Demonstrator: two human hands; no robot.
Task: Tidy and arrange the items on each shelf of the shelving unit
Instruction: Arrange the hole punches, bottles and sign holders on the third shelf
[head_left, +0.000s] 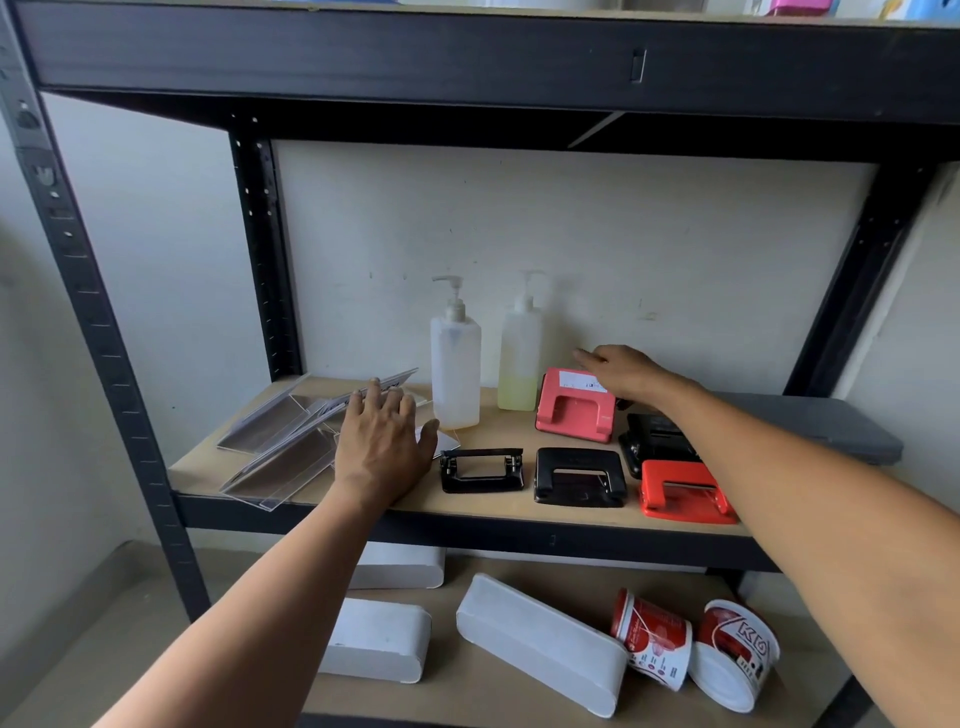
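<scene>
On the lower shelf (467, 691), nearest me, white oblong boxes (540, 642) lie at odd angles, and two red-and-white tubs (691, 644) lie tipped on their sides to the right. Above, along the front of the middle shelf (467, 501), stand three hole punches in a row: a black open-frame one (481, 470), a black one (578, 477) and a red one (685, 492). My left hand (384, 441) lies flat, fingers spread and relaxed, on the clear plastic sign holders (291, 441) piled at the left. Behind the row sit a pink hole punch (575, 405) and another black one (655, 436), partly hidden by my right arm. My right hand (621, 371) reaches over the pink punch, fingers straight, gripping nothing. At the back stand two pump bottles (456, 374), close together, and a grey flat case (810, 423) lies at the right.
</scene>
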